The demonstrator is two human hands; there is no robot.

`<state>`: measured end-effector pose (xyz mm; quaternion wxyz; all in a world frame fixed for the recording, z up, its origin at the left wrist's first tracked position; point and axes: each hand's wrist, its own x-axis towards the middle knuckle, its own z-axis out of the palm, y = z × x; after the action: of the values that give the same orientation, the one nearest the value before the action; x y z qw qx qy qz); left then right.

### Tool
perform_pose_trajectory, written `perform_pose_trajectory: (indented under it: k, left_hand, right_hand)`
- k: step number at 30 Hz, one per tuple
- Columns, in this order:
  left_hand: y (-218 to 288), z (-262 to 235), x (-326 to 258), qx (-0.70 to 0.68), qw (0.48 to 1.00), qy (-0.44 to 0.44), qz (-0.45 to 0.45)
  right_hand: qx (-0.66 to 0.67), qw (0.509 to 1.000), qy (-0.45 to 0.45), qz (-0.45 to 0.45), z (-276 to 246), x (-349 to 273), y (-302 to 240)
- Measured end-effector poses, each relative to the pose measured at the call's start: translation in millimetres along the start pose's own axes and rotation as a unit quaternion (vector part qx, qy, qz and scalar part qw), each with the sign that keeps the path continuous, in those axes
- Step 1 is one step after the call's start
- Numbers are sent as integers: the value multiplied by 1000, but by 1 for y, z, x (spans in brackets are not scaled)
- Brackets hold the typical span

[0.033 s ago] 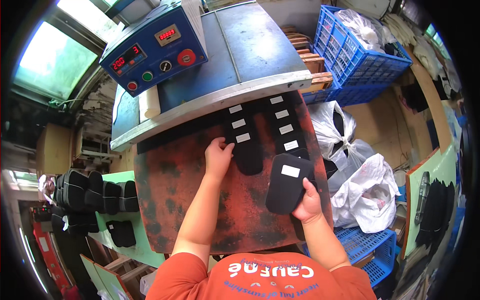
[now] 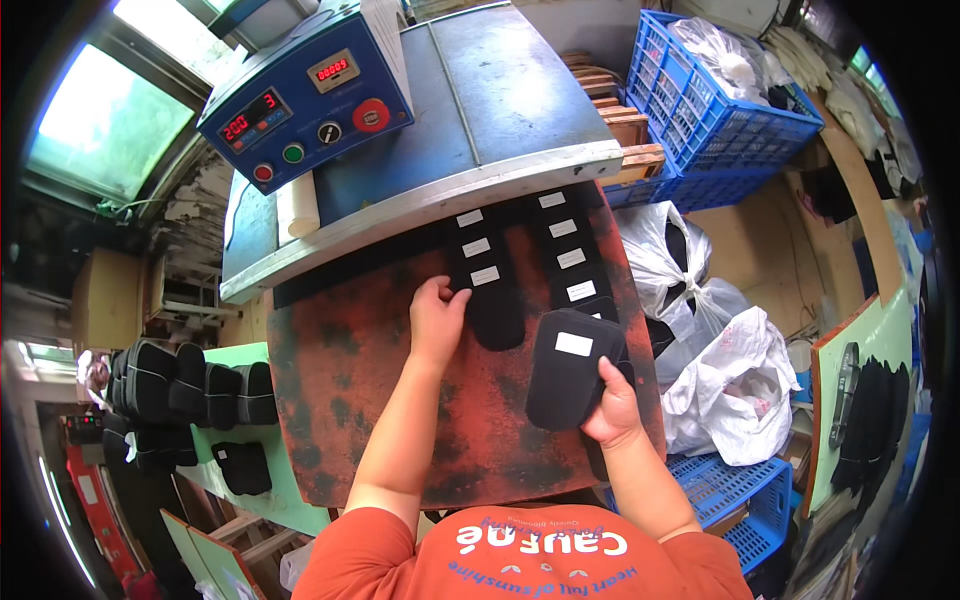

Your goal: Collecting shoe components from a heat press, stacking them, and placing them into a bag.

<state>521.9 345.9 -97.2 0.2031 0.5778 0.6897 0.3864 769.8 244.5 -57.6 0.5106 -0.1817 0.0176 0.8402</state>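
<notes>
My right hand (image 2: 612, 408) grips a flat black pad (image 2: 560, 385) by its right edge, thumb on top. The pad has rounded corners and a white label (image 2: 573, 344) near its far end. My left hand (image 2: 437, 318) is beside the left row of overlapping black pads (image 2: 497, 318), fingers bent, thumb and fingertips slightly apart. I see nothing between them. The thumb tip is at that row's edge; whether it touches is unclear. To the right lies a second row of labelled black pads (image 2: 570, 240). Both rows run under the press's metal edge.
The stained red board (image 2: 380, 400) lies before a blue press (image 2: 500, 90) with a control box (image 2: 310, 90). Black pads stand stacked on a green table (image 2: 250, 500) at left. Blue crates (image 2: 700, 120) and white plastic bags (image 2: 735, 390) are at right.
The pad in my right hand has shifted slightly left and turned a little. My left fingertips have moved very slightly right.
</notes>
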Motion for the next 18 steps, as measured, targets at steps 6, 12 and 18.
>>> perform_pose_trajectory:
  k: [6, 12, 18]
  left_hand:
    - [78, -14, -53, -327, 902, -214, -183]
    - [27, -6, -37, -294, 925, -69, -231]
    - [54, -6, -59, -181, 978, -93, -51]
  right_hand:
    - [-64, 997, 22, -22, -4, 3, 9]
    - [5, 999, -4, -32, -8, -10, -14]
    - [-86, 994, 50, -34, -10, -10, 4]
